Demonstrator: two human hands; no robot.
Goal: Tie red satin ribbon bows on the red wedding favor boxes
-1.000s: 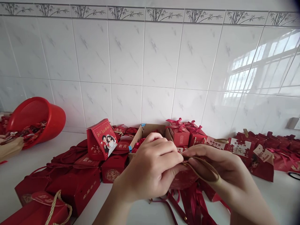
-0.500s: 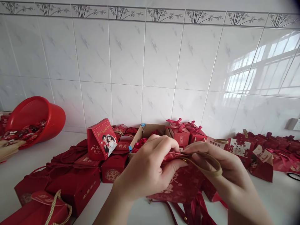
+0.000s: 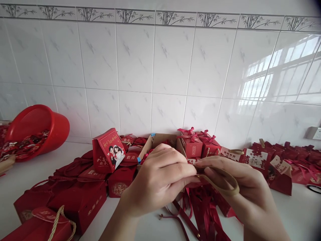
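My left hand (image 3: pixel 160 177) is closed in a pinch, its fingertips meeting my right hand at the front middle. My right hand (image 3: pixel 240 187) is closed around the base of a tan strap (image 3: pixel 234 189), which bends into a loop beside my fingers. The strap belongs to a red printed bag, now almost wholly hidden behind my fingers. A small gold rivet shows near my left fingertips. Below my hands lie dark red ribbons and straps (image 3: pixel 207 211) with small metal studs, loose on the white tabletop (image 3: pixel 145 221).
Red gift boxes (image 3: pixel 77 204) crowd the left, with a couple-printed box (image 3: pixel 109 150) on top. Behind my hands stands an open cardboard box (image 3: pixel 164 138). Bow-tied boxes (image 3: pixel 192 147) and more packages line the right. A tipped red bucket (image 3: pixel 59 127) holds wrapped sweets; another person's hand (image 3: pixel 7 164) is beside it.
The red bag's printed front, visible below my hands before, has swung out of sight. My left fingers have straightened forward over the strap's base. The other person's hand has drawn back left.
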